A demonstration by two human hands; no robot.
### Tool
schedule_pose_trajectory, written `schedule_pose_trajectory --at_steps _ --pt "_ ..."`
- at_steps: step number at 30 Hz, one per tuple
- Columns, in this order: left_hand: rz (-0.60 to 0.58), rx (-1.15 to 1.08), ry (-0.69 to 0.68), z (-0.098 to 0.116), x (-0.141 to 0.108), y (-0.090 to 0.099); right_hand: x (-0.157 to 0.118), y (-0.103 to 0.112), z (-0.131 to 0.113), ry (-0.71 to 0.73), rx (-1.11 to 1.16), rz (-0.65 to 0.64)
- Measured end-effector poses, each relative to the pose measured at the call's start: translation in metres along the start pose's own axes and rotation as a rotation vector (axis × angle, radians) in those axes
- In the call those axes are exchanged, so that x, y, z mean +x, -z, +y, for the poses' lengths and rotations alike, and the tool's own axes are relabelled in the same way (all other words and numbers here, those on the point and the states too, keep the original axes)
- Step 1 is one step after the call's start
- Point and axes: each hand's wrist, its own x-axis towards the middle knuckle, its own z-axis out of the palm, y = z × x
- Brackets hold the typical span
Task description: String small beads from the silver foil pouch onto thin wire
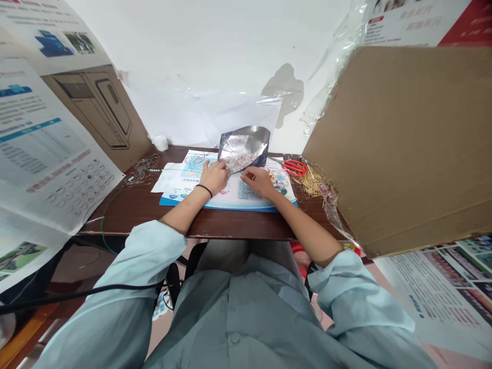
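Note:
My left hand point(214, 177), with a black band on its wrist, is at the lower left edge of an open pouch point(264, 137) with a silvery inside. Its fingers are curled, and a thin thread point(179, 170) with a few pale beads point(156, 170) runs to it from the left. Small pink, white and mixed-colour beads point(242, 160) lie in the pouch. Just right of the pouch's front, my right hand point(258, 181) is closed in a pinch; whatever is between its fingertips is too small to make out.
Printed sheets point(226, 205) cover the table's middle. Red-handled scissors point(295, 167) and thin wooden sticks point(310, 183) lie at the right, near a clear plastic bag point(332, 205). Tangled clear thread point(140, 171) lies left. Cardboard panels point(415, 143) flank both sides; a white wall point(200, 46) stands behind.

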Motion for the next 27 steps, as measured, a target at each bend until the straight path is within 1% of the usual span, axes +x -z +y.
schedule_pose_trajectory --at_steps 9,11,15,17,19,21,23,24,27 --pt "0.115 -0.152 0.026 0.007 -0.001 -0.008 0.0 -0.002 0.002 0.019 0.039 -0.018" --pt "0.117 -0.173 0.05 0.009 -0.002 -0.009 0.0 -0.002 0.002 0.031 0.032 -0.017" --pt "0.089 -0.137 0.077 0.009 -0.003 -0.006 0.0 0.0 0.0 -0.007 0.019 -0.009" --pt "0.074 -0.12 0.099 0.007 -0.002 -0.003 0.001 -0.001 -0.001 -0.018 0.007 0.013" --pt "0.092 -0.128 0.134 0.005 -0.001 0.001 0.001 -0.002 0.0 -0.019 -0.012 0.048" --pt "0.161 -0.198 0.176 0.003 0.002 0.004 0.002 -0.003 0.002 -0.027 -0.026 0.08" --pt "0.242 -0.321 0.229 0.0 0.005 0.004 0.002 -0.003 0.004 -0.033 -0.023 0.105" --pt "0.264 -0.381 0.253 -0.001 0.007 0.003 0.002 -0.003 0.005 -0.032 -0.018 0.114" --pt "0.255 -0.442 0.281 -0.006 0.008 -0.002 0.003 -0.003 0.006 -0.017 -0.003 0.128"
